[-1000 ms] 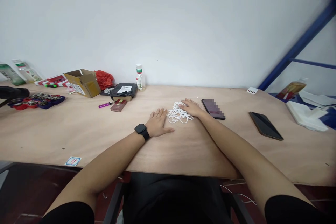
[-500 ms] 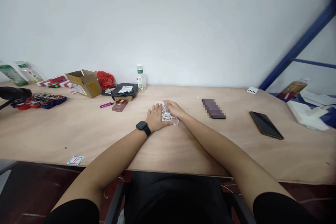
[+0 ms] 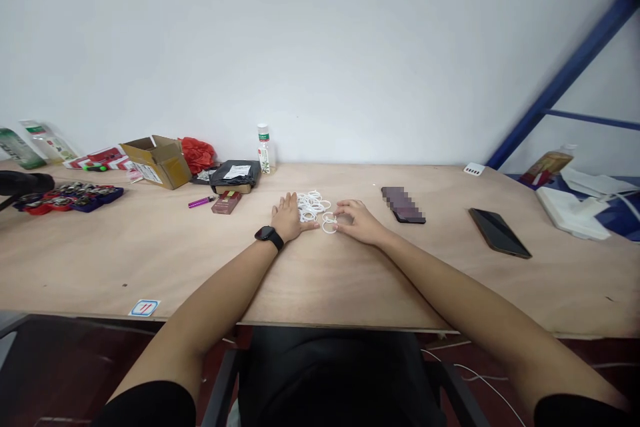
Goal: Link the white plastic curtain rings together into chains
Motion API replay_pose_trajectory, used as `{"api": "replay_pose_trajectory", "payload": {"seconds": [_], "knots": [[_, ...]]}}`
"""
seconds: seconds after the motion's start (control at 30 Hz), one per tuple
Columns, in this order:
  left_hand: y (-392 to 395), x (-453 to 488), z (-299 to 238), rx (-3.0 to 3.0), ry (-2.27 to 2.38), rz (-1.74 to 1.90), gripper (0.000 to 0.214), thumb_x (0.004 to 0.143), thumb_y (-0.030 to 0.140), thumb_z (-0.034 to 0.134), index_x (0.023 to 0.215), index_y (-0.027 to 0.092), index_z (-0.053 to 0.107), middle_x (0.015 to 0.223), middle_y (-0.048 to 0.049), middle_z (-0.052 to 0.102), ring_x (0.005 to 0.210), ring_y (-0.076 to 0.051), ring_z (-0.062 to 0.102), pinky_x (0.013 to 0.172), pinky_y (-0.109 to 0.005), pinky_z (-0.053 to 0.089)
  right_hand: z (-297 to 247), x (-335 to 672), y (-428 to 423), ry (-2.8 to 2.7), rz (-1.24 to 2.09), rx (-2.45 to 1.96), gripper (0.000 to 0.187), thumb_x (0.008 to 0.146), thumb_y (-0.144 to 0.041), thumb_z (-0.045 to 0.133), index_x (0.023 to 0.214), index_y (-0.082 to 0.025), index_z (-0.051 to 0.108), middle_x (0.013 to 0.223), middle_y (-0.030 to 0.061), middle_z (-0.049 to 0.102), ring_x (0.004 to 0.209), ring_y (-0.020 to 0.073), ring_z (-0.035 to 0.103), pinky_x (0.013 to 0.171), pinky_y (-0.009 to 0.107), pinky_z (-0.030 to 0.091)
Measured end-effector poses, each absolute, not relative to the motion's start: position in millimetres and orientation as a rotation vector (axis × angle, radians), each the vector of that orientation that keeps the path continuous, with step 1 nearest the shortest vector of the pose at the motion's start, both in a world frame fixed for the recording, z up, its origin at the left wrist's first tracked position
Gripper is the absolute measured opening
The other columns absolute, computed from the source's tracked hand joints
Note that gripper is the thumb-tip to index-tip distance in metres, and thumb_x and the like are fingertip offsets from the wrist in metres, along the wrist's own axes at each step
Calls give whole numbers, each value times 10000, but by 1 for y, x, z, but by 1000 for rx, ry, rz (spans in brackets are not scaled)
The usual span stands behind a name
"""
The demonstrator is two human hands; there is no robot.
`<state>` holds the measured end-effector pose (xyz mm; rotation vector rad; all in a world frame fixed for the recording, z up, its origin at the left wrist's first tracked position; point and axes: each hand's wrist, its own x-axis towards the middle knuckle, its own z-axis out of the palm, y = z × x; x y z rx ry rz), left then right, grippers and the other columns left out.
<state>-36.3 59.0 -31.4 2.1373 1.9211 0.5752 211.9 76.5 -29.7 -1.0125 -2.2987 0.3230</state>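
Note:
White rings (image 3: 311, 203), which look like thin bands, lie in a loose pile on the wooden table (image 3: 320, 280). Flat on the tabletop at the pile's left edge rests my left hand (image 3: 287, 219), its fingers stretched out and the thumb pointing right below the rings. A couple of separate white rings (image 3: 329, 227) lie at the pile's right side. Around their right edge curve the fingers and thumb of my right hand (image 3: 357, 220), spread apart with the tips at or very near the rings. Whether the tips touch them is too small to tell.
To the left are a maroon box (image 3: 226, 203), a purple pen-like item (image 3: 201, 202), a black-wrapped parcel (image 3: 235, 177) and an open carton (image 3: 160, 163). A bottle (image 3: 265, 150) stands by the wall. Rightward lie a blurred-out dark item (image 3: 403, 204) and a phone (image 3: 500, 232).
My right hand has moved right, off the top of the pile to the separate rings. My left hand has shifted slightly left. The rings are now spread out and more exposed.

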Motion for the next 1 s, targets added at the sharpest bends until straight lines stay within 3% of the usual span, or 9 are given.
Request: {"api": "replay_pose_trajectory", "payload": {"seconds": [0.23, 0.33, 0.43, 0.53, 0.63, 0.7, 0.9, 1.0], "knots": [[66, -40, -38, 2169, 1685, 803, 1282, 564, 720, 731, 1508, 83, 142, 1556, -276, 143, 1448, -432, 102, 1138, -602, 144, -29, 202, 71, -2456, 280, -944, 266, 830, -346, 669, 1057, -210, 692, 906, 65, 646, 879, 212, 590, 834, 361, 458], [68, -41, -40, 2231, 1434, 886, 1277, 554, 688, 760, 1514, 113, 145, 1565, -251, 145, 1457, -418, 57, 1155, -580, 133, -28, 194, 71, -2483, 200, -900, 234, 866, -346, 631, 1043, -211, 704, 907, 67, 657, 881, 206, 589, 836, 352, 442], [67, -39, -38, 2258, 1334, 1008, 1167, 614, 652, 748, 1504, 132, 202, 1558, -229, 200, 1458, -406, 84, 1162, -566, 143, -28, 190, 70, -2526, 130, -866, 220, 883, -373, 615, 1003, -224, 722, 946, 75, 657, 927, 212, 582, 857, 354, 430], [62, -35, -31, 2320, 1364, 1213, 880, 735, 585, 691, 1435, 166, 361, 1498, -177, 363, 1433, -360, 233, 1153, -534, 209, -27, 192, 71, -2549, 109, -886, 163, 904, -305, 589, 921, -210, 720, 941, 73, 662, 917, 206, 585, 858, 349, 432], [53, -33, -21, 2352, 1380, 1364, 463, 877, 479, 569, 1243, 196, 566, 1295, -111, 584, 1256, -271, 485, 1087, -459, 344, -24, 198, 71, -2483, 163, -894, 153, 924, -250, 545, 900, -187, 682, 945, 76, 665, 922, 201, 592, 858, 346, 450], [45, -33, -16, 2354, 1354, 1364, 352, 917, 441, 512, 1144, 198, 631, 1144, -88, 662, 1106, -233, 573, 1019, -416, 410, -21, 202, 68, -2395, 226, -858, 159, 941, -244, 506, 932, -186, 654, 967, 78, 662, 938, 198, 597, 860, 347, 465], [28, -28, -9, 1974, 1225, 1221, 433, 951, 457, 409, 1048, 154, 703, 927, -66, 725, 872, -190, 649, 841, -321, 500, -8, 199, 44, -2283, 267, -604, 180, 969, -250, 450, 1006, -213, 622, 1003, 75, 674, 974, 196, 613, 877, 364, 504], [26, -24, -10, 1792, 1116, 1170, 444, 907, 478, 482, 1071, 129, 702, 874, -61, 733, 753, -162, 647, 735, -288, 519, -5, 192, 34, -2354, 184, -444, 169, 954, -241, 476, 977, -220, 642, 1021, 75, 687, 982, 195, 618, 878, 367, 519]]}}
